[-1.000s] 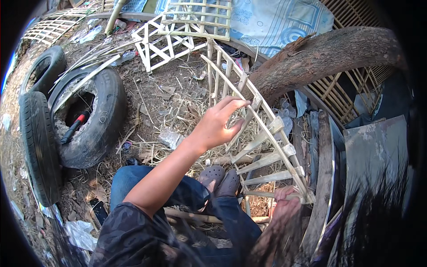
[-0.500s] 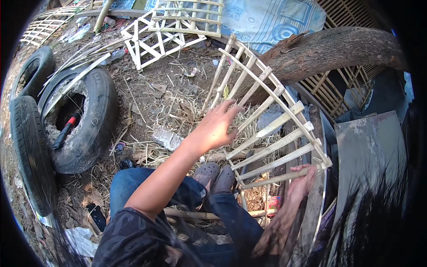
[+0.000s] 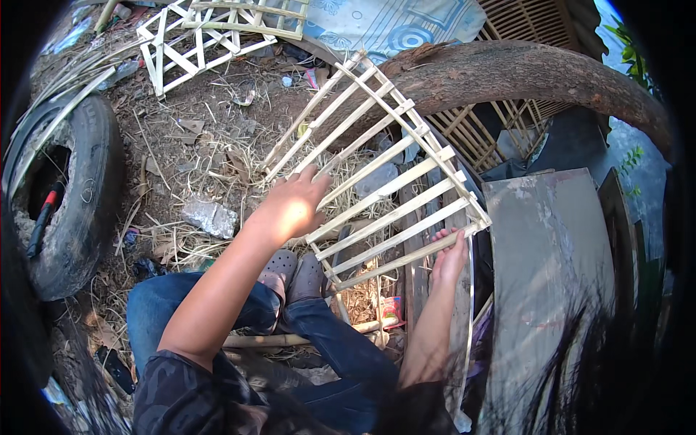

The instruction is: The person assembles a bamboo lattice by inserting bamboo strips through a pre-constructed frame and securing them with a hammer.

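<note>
A fan-shaped bamboo frame [image 3: 397, 167], made of pale slats spreading from a short inner end to a curved outer rail, is held tilted above my lap. My left hand [image 3: 292, 206] is on its narrow inner side, fingers curled over the slats; the hand itself hides the inner rail there. At the near outer corner my right hand [image 3: 451, 259] grips the nearest slat, its fingers coming up around it just below the curved rail.
A thick log [image 3: 522, 69] arches behind the frame. At the left lies a worn tire [image 3: 101, 159] with a red-and-black handled tool [image 3: 45, 217] inside. More lattice pieces [image 3: 206, 51] lie at the back. A grey board [image 3: 551, 254] stands at the right; straw and rubble [image 3: 210, 217] cover the ground.
My view has turned to the right, so everything sits further left. My left hand's fingers, more spread before, are now bent over the frame's inner side. The right hand keeps its hold.
</note>
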Demonstrator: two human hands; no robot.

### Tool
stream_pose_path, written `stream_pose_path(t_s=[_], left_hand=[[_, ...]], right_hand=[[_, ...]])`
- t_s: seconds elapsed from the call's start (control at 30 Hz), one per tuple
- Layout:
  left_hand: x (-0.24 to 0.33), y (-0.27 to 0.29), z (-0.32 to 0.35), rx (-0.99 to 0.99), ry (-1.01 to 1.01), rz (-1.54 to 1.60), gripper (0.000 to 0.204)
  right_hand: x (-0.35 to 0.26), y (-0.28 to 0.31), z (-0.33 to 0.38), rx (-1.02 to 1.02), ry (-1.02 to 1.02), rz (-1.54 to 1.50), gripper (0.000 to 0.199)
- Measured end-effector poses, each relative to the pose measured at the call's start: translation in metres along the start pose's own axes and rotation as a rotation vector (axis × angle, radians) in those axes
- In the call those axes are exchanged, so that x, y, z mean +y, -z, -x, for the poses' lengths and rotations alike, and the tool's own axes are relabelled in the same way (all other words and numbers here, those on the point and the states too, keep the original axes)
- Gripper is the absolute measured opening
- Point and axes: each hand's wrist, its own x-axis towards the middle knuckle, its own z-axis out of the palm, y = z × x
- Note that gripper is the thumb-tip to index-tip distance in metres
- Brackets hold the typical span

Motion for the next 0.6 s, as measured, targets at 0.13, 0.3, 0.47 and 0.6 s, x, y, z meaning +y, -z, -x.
stream_pose_path(t_s=[0.13, 0.3, 0.47, 0.6], left_hand=[[0.002, -0.014, 0.001, -0.06, 0.064, -0.047, 0.058], [0.0, -0.024, -0.002, -0.295, 0.135, -0.015, 0.059], [-0.002, -0.033, 0.004, -0.238, 0.103, -0.054, 0.054], [0.005, -0.028, 0.003, -0.269, 0.084, 0.042, 0.053]], right_hand=[[0.006, 0.008, -0.006, 0.011, -0.021, 0.049, 0.035], [0.004, 0.016, -0.011, -0.02, -0.036, 0.108, 0.033], [0.003, 0.015, -0.002, -0.047, -0.002, 0.119, 0.03], [-0.001, 0.013, 0.022, -0.114, 0.054, 0.115, 0.028]])
